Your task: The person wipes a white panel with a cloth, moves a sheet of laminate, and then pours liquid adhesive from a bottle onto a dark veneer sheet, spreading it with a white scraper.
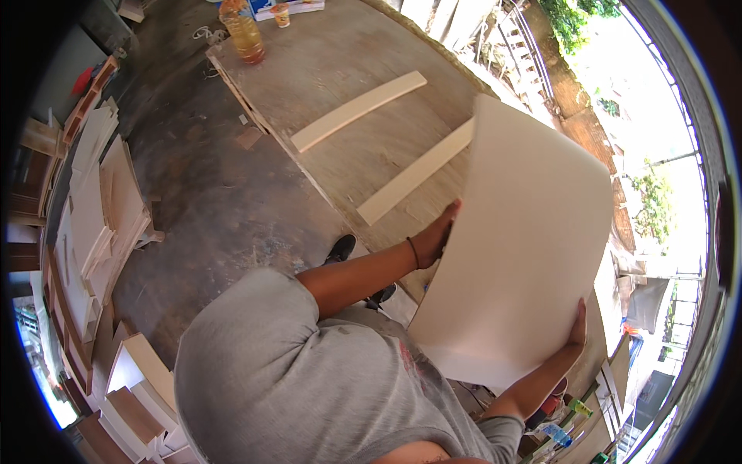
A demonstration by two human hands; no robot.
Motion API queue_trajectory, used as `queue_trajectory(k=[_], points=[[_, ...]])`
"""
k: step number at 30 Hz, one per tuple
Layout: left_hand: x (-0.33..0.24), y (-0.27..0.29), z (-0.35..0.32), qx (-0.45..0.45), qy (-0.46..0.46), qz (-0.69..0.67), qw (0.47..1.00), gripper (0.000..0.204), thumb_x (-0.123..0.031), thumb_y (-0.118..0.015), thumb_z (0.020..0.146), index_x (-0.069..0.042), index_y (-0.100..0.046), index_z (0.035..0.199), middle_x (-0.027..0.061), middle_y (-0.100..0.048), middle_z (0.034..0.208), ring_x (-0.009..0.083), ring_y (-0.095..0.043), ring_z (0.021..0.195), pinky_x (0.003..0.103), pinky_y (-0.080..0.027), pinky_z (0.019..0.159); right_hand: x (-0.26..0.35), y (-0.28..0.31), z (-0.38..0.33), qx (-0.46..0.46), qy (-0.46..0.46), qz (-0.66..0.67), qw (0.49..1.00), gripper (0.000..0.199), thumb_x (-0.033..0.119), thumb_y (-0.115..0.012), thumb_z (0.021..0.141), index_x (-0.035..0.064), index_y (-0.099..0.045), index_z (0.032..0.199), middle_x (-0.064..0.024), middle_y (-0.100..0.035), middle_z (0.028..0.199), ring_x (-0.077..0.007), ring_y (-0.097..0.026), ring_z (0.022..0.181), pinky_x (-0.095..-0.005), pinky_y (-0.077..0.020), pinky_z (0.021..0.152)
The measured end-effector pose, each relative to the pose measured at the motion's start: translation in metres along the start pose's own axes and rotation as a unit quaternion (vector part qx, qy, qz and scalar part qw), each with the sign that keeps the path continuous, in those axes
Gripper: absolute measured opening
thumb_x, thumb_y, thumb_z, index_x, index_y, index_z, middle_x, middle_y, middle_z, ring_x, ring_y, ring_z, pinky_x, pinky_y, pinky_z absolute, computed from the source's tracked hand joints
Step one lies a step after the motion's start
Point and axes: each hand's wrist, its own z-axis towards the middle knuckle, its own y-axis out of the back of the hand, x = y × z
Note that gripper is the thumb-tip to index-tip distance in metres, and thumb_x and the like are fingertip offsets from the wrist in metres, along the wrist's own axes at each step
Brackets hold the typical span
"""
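A large white panel [533,232] is held up in front of me, tilted over the right side of a worktable [340,85]. My left hand [440,232] grips its left edge, with the fingers partly hidden behind it. Lower down on the opposite edge, my right hand [577,325] is closed round the panel's rim. Two pale wooden strips lie on the table: one strip [359,110] farther off, and a second strip [417,172] nearer, its right end covered by the panel.
At the table's far end stand a bottle of amber liquid [243,35] and a small cup [280,14]. Cut boards [104,209] are stacked along the left. Several bottles, one a clear bottle [556,435], are at lower right. Dark stained floor [201,178] lies left of the table.
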Motion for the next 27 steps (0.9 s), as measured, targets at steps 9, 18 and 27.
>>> queue_trajectory(k=[9, 18, 27], points=[[-0.095, 0.091, -0.103, -0.162, -0.201, -0.199, 0.945, 0.072, -0.064, -0.029, 0.088, -0.008, -0.040, 0.133, 0.0101, -0.050, 0.126, 0.0242, -0.051, 0.113, 0.038, -0.045, 0.092, 0.064, -0.246, 0.190, 0.164, 0.024, -0.301, 0.939, 0.066, 0.051, -0.047, 0.089, -0.0009, -0.046, 0.130, -0.0128, -0.053, 0.124, -0.0206, -0.052, 0.110, -0.0306, -0.0403, 0.095], [-0.125, 0.153, -0.158, -0.365, -0.343, -0.206, 0.841, 0.072, -0.064, -0.029, 0.087, -0.009, -0.039, 0.133, 0.0114, -0.047, 0.127, 0.0280, -0.050, 0.113, 0.041, -0.045, 0.089, 0.060, -0.469, 0.252, 0.226, 0.035, -0.541, 0.809, 0.076, 0.066, -0.053, 0.077, 0.0022, -0.059, 0.118, -0.0134, -0.061, 0.114, -0.0237, -0.058, 0.103, -0.0349, -0.0430, 0.090], [-0.130, 0.161, -0.142, -0.352, -0.302, -0.271, 0.844, 0.077, -0.067, -0.026, 0.086, -0.009, -0.038, 0.134, 0.0104, -0.047, 0.128, 0.0273, -0.049, 0.114, 0.040, -0.044, 0.089, 0.064, -0.490, 0.266, 0.199, -0.013, -0.546, 0.814, 0.074, 0.063, -0.056, 0.077, 0.0085, -0.053, 0.127, -0.0112, -0.054, 0.126, -0.0225, -0.052, 0.114, -0.0331, -0.0370, 0.098]])
